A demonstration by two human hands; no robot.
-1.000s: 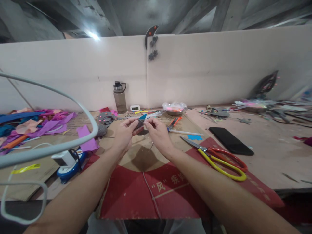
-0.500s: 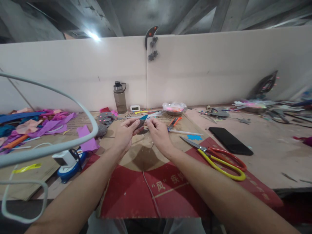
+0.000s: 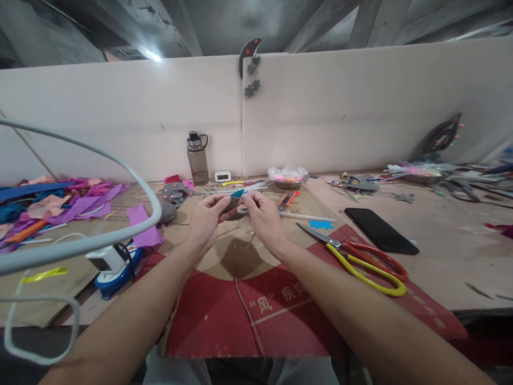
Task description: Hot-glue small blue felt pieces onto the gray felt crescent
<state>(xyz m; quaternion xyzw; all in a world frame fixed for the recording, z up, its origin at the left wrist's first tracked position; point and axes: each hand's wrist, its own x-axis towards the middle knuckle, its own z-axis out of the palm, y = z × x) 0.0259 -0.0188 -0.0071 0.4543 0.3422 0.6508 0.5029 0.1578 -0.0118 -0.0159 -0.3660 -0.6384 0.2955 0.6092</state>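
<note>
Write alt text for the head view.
A person's left hand and right hand pinch a small blue piece above red-and-brown cardboard. Scissors and a black phone lie to the right; a bottle stands behind, before a white partition.

From the head camera, we look forward and down across the bench [image 3: 444, 262] to a pale partition [image 3: 320, 112]. We see both hands [image 3: 203, 218] fairly close, mid-view.

Pale Chinese characters on the red cardboard [image 3: 212, 321] read “风” in quotation marks, then 疾, before the line runs out of sight. Further characters near its right corner are too blurred to read, as is the small clock's display [image 3: 223, 176].
</note>
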